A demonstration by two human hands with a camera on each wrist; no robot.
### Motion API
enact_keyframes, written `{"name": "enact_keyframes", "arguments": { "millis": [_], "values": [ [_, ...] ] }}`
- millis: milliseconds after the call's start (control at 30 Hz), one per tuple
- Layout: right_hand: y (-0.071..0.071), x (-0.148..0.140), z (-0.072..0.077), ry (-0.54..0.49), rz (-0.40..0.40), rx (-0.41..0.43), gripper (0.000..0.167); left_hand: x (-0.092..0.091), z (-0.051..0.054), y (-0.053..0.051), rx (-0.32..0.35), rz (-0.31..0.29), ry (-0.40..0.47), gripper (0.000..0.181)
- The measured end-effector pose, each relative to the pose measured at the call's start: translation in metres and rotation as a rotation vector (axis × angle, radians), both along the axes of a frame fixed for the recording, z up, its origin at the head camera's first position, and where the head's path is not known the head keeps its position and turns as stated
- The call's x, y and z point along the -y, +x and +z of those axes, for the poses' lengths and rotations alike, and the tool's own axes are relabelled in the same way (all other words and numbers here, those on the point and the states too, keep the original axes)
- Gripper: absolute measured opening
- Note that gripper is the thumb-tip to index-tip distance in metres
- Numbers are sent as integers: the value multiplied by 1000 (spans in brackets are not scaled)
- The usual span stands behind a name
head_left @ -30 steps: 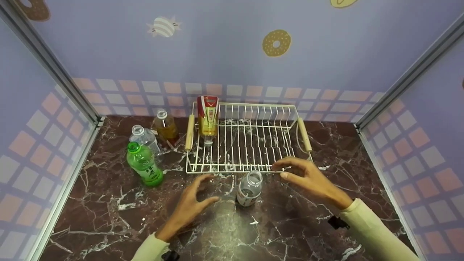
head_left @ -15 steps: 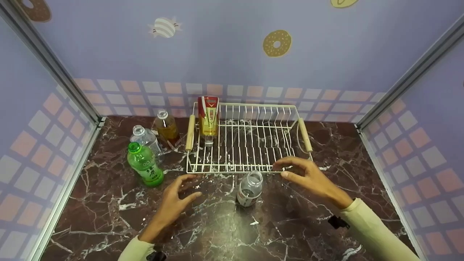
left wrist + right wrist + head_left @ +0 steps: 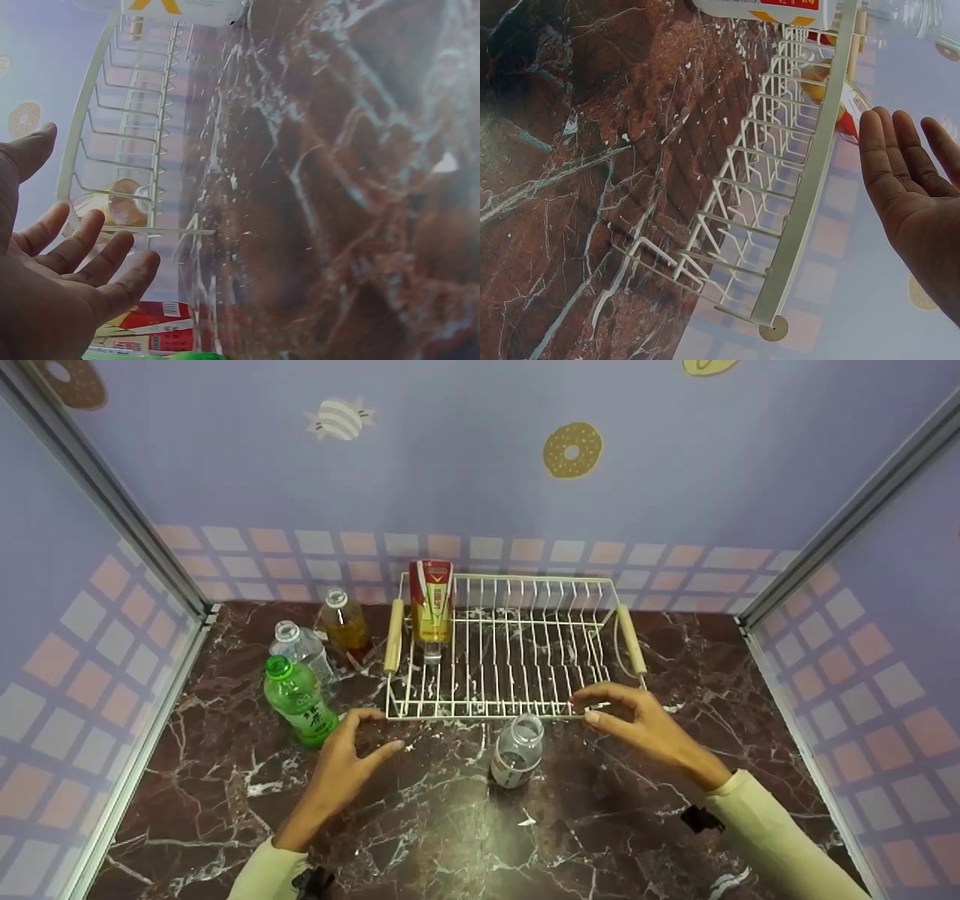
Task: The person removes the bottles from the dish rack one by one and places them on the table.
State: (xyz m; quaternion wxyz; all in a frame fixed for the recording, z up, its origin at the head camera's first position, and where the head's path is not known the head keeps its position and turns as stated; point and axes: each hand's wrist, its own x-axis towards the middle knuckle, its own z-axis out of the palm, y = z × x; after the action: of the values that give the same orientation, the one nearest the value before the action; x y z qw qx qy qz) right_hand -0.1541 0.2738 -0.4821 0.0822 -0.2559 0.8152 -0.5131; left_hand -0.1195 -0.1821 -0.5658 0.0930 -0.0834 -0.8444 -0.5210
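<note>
In the head view, my left hand is spread with nothing in it, beside the green bottle and near the front left corner of the white wire rack. My right hand holds nothing and has its fingers at the rack's front rail; whether they touch it cannot be told. Between the hands a capless clear bottle stands in front of the rack. A red and yellow bottle leans inside the rack's left end, neck toward me. Both wrist views show fingers apart, the left hand palm up.
Behind the green bottle stand a clear bottle and a bottle of amber liquid. The rack has wooden handles at both ends. Patterned walls enclose the dark marbled table at the back and sides.
My left hand has moved left, away from the clear bottle in front and toward the green bottle. The right hand has shifted only slightly. The bottles and rack stay put.
</note>
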Motion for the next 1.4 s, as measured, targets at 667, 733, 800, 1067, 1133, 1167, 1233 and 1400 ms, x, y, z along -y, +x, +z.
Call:
{"name": "enact_keyframes", "arguments": {
  "millis": [667, 733, 800, 1067, 1133, 1167, 1233, 1400],
  "values": [
    [-2, -3, -2, 4, -5, 30, 36, -11, 18, -20, 74, -19, -32, 108],
    [-2, -4, -3, 9, -8, 29, 36, -14, 19, -24, 75, -30, -32, 110],
    [-2, -4, -3, 16, -12, 19, 36, -16, 20, -27, 68, -41, -41, 111],
    [-2, -4, -4, 27, -25, 7, 36, -25, 18, -42, 67, -55, -53, 118],
    [-2, -4, -5, 30, -31, 12, 36, -27, 18, -44, 82, -52, -49, 121],
    [-1, -4, -4, 30, -33, 15, 36, -28, 18, -45, 88, -51, -44, 122],
    [-2, -5, -5, 28, -27, 13, 36, -29, 18, -48, 91, -55, -27, 125],
    [-3, -7, -7, 9, -12, 26, 35, -30, 15, -54, 102, -63, -7, 132]
  ]
}}
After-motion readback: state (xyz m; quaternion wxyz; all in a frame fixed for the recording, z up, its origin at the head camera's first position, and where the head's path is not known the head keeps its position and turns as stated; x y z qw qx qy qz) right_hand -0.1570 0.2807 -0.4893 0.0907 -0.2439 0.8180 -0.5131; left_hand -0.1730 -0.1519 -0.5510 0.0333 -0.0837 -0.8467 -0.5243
